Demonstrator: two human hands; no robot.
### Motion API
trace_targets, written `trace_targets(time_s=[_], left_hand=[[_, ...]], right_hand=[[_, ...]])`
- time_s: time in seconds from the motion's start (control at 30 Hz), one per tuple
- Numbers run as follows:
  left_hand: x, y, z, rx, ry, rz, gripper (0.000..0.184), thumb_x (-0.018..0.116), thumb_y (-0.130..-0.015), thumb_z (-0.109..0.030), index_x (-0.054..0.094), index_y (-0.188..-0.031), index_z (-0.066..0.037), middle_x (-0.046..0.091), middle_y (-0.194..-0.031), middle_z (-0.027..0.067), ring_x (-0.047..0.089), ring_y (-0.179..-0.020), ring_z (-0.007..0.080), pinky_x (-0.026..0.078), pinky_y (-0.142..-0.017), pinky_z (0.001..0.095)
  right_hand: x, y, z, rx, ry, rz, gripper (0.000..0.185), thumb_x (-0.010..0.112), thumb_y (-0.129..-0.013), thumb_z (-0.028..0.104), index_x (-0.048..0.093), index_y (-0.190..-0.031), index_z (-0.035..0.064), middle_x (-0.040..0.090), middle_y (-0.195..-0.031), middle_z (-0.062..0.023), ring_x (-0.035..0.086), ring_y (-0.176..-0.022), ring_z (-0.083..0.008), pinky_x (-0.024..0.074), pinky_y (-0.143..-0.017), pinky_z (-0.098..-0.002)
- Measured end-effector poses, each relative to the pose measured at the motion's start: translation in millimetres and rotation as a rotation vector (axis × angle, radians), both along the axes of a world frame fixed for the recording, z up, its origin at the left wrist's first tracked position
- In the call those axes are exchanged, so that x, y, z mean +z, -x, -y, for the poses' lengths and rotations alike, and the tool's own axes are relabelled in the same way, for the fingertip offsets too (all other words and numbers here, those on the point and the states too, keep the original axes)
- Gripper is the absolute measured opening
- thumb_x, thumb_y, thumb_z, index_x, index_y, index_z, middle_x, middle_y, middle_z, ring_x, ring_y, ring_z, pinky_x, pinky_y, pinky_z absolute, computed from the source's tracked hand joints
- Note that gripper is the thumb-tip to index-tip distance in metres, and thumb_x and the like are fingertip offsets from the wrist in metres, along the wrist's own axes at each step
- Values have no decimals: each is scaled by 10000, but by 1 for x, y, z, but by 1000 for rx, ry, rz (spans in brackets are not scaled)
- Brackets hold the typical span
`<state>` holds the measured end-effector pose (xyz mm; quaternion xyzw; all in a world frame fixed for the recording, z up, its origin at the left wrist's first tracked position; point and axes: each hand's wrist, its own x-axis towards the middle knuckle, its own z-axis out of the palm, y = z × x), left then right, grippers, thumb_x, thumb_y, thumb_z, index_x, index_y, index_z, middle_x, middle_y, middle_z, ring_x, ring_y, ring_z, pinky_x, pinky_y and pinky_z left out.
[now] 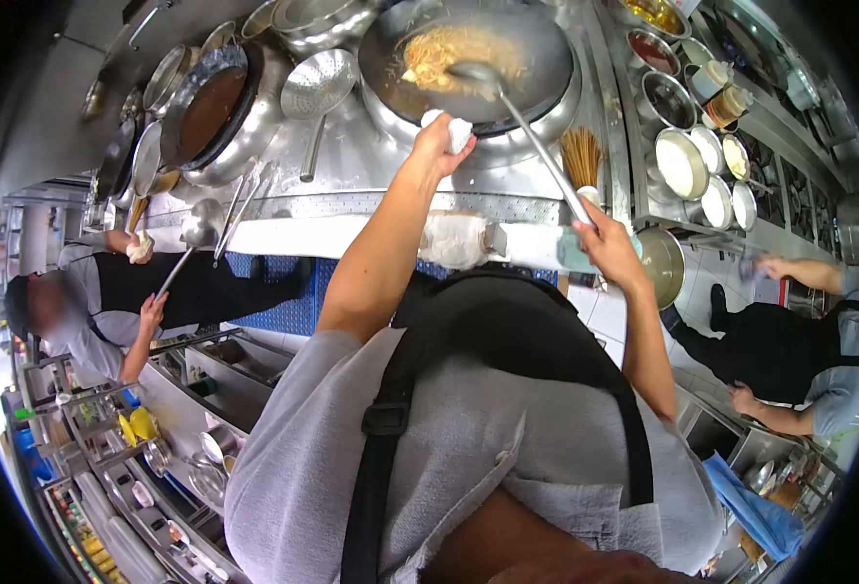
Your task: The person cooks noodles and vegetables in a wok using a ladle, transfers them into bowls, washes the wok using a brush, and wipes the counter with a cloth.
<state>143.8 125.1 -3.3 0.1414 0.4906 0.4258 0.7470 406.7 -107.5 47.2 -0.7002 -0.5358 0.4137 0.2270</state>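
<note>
Noodles (449, 56) lie in a large dark wok (381, 63) on the range in front of me. My left hand (435, 146) is closed around a folded white cloth (459, 134) at the wok's near rim; the cloth hides whether a handle is under it. In my right hand (609, 245) is the long handle of a ladle (544, 151). Its bowl hangs over the noodles' right side, tilted down, blurred a little, perhaps touching them. A bamboo wok brush (582, 161) stands just right of the handle.
A perforated strainer (319, 86) lies left of the wok, beside a second dark wok (211, 107). Sauce and seasoning containers (680, 164) fill the right shelf. One co-worker (157, 282) holds a ladle at left; another (789, 350) stands at right. White cloths line the range's front edge.
</note>
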Motion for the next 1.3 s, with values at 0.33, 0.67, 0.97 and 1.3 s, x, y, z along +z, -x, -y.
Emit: trace_targets(time_s=[0.33,0.67,0.97,1.3], left_hand=[[38,-13,79,148,-37,10,151,518,-1048,-199,556,-1160,-105,683,-1037,114,666,-923,272,585,-759,451],[22,-6,25,116,37,45,178,577,-1039,-252,583,-1124,-96,665,-965,100,645,-818,222,552,-590,341],[48,40,112,60,-21,138,139,589,-951,-167,601,-1080,-117,676,-925,78,675,-801,216,539,-635,422],[43,48,121,-24,-1,79,154,541,-1017,-210,550,-1149,-132,675,-962,83,676,-791,202,515,-577,366]], right_hand=[[68,-32,-95,334,-299,384,520,639,-973,165,540,-1465,28,663,-1195,-321,629,-1137,-480,495,-976,-502],[161,-15,-25,188,110,113,486,620,-987,82,578,-1471,79,712,-891,-94,599,-546,-169,517,-535,-334],[141,45,-18,167,-31,386,511,651,-967,135,563,-1467,82,702,-1114,-290,696,-952,-407,516,-903,-402],[88,73,-19,-162,-164,-47,510,664,-977,100,554,-1468,19,665,-831,-106,625,-646,-153,509,-581,-314]])
